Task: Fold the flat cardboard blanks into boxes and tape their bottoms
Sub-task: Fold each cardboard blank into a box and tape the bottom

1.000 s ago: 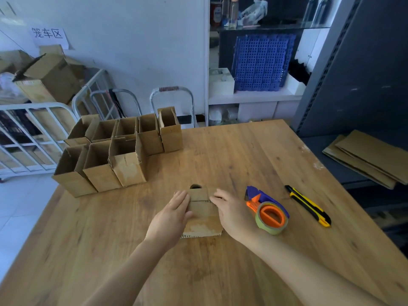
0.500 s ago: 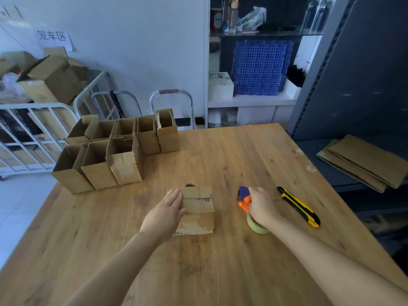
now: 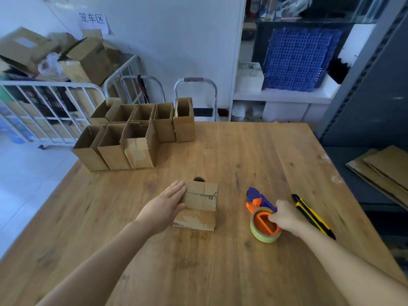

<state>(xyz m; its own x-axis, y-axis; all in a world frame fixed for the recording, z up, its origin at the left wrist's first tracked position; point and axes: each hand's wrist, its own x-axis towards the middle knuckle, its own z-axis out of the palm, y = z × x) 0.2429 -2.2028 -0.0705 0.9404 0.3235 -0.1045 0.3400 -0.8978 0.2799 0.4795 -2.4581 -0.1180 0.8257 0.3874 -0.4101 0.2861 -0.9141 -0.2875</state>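
Taping comes next. Our left hand point(image 3: 164, 208) lies flat, fingers straight, on the box point(image 3: 199, 217), which sits on the table point(image 3: 220, 272) with its flaps point(image 3: 202, 193) folded shut on top. Our right hand point(image 3: 284, 217) curls round the tape gun point(image 3: 261, 219), just right of the box. We should press the flaps tight together, start past one edge, and pull straight along the seam.

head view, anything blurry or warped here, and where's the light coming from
Head view: wide-angle warp, with the shelf post leaning and the table edges splaying; mild blur on the right hand at the tape dispenser and on the knife; the box that the left hand rests on is sharp; bluish light, probably daylight, washes the floor at left.
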